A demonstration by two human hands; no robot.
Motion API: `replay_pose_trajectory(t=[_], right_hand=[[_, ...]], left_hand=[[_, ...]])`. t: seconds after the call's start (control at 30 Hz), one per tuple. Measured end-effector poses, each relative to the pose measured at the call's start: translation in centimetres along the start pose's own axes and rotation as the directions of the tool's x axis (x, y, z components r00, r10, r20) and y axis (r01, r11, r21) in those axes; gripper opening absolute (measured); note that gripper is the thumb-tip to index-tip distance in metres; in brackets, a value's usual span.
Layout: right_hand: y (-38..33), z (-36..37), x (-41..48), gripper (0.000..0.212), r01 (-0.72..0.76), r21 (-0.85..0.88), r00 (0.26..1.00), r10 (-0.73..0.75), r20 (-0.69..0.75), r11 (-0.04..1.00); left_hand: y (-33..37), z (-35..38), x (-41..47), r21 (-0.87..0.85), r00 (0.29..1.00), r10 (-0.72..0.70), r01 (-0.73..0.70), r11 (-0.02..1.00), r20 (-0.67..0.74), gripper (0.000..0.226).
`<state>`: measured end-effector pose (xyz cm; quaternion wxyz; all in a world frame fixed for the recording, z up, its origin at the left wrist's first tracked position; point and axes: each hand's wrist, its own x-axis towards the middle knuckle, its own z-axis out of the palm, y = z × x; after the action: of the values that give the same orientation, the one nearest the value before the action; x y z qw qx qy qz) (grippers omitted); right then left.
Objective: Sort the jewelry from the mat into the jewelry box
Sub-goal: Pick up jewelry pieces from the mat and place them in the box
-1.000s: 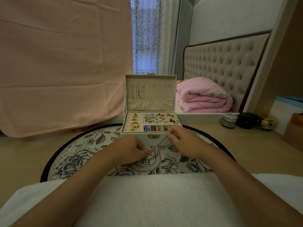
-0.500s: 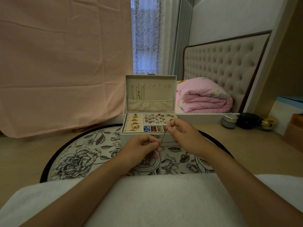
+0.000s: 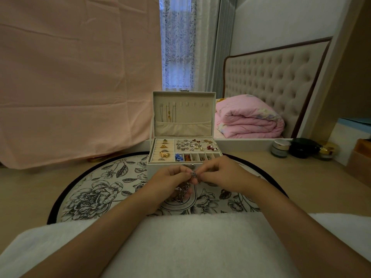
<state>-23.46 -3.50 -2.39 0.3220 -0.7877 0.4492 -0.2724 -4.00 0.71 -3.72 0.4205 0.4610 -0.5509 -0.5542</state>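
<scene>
In front of the seated person, above the round flowered mat [image 3: 96,189], both hands meet over a silver chain [image 3: 183,193].

1. Left hand [image 3: 167,184]: fingers curled, palm turned inward. The bunched part of the chain hangs from its fingers, with the lowest loop just above the mat.
2. Right hand [image 3: 222,175]: thumb and forefinger pinch the chain at its upper end, touching the left fingertips. The other fingers are bent loosely. A small silver ornament [image 3: 193,174] sits on the chain at the point where the hands meet.
3. Jewelry box [image 3: 160,166]: stands on the far part of the mat, just behind the hands, with its lid upright.
   - Lid: thin chains hang from the left hooks, above a fabric pocket.
   - Tray, left: ring rolls holding gold pieces.
   - Tray, right rear: one wide compartment with many small silver and red pieces.
   - Tray, front: a row of small compartments, with a blue item in the leftmost and an orange one in the next.

A white towel [image 3: 180,247] lies across the person's lap. To the right of the box stand three jars [image 3: 280,148]. Behind them, a folded pink blanket [image 3: 249,119] lies against a tufted headboard [image 3: 271,77]. A pink sheet [image 3: 76,77] hangs on the left.
</scene>
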Motion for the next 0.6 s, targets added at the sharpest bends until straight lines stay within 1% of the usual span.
replay_pose_trajectory(t=[0.07,0.13,0.27,0.33,0.4,0.43,0.5,0.53,0.6], right_hand=[[-0.2,-0.1,-0.3,0.012,-0.017,0.077,1.0,0.015,0.024,0.997],[-0.4,-0.1,-0.4,0.01,-0.008,0.092,1.0,0.007,0.013,0.996],[-0.5,0.2,-0.3,0.006,0.004,0.127,0.998,0.003,-0.059,0.992],[-0.5,0.1,-0.3,0.005,0.008,0.142,0.998,0.002,-0.067,0.99],[-0.6,0.0,-0.3,0.004,0.006,0.171,0.998,0.004,-0.061,0.985],[-0.6,-0.1,-0.3,0.005,0.005,0.187,0.998,0.006,-0.059,0.982],[-0.5,-0.1,-0.3,0.008,0.002,0.202,0.998,0.01,-0.059,0.979],[-0.5,-0.1,-0.3,0.008,-0.005,0.21,0.998,0.018,-0.058,0.978],[-0.7,-0.1,-0.3,0.01,-0.023,0.264,0.999,0.034,-0.036,0.964]], left_hand=[[0.2,0.1,-0.1,-0.014,1.0,0.004,-0.004,1.0,-0.016,0.013],[0.5,0.1,-0.4,-0.01,0.999,0.02,-0.021,1.0,-0.029,0.013],[0.7,-0.1,-0.5,0.091,0.995,0.084,-0.079,0.993,-0.053,0.009],[0.8,-0.2,-0.4,0.151,0.991,0.117,-0.106,0.983,-0.067,0.009],[0.6,-0.5,-0.1,0.248,0.979,0.19,-0.166,0.955,-0.077,0.007],[0.4,-0.7,0.1,0.329,0.964,0.251,-0.21,0.921,-0.09,0.006],[0.1,-1.1,0.4,0.498,0.916,0.385,-0.283,0.82,-0.114,0.003],[0.0,-1.2,0.4,0.529,0.891,0.436,-0.31,0.79,-0.13,0.003],[0.1,-1.1,0.4,0.502,0.858,0.489,-0.356,0.788,-0.16,0.003]])
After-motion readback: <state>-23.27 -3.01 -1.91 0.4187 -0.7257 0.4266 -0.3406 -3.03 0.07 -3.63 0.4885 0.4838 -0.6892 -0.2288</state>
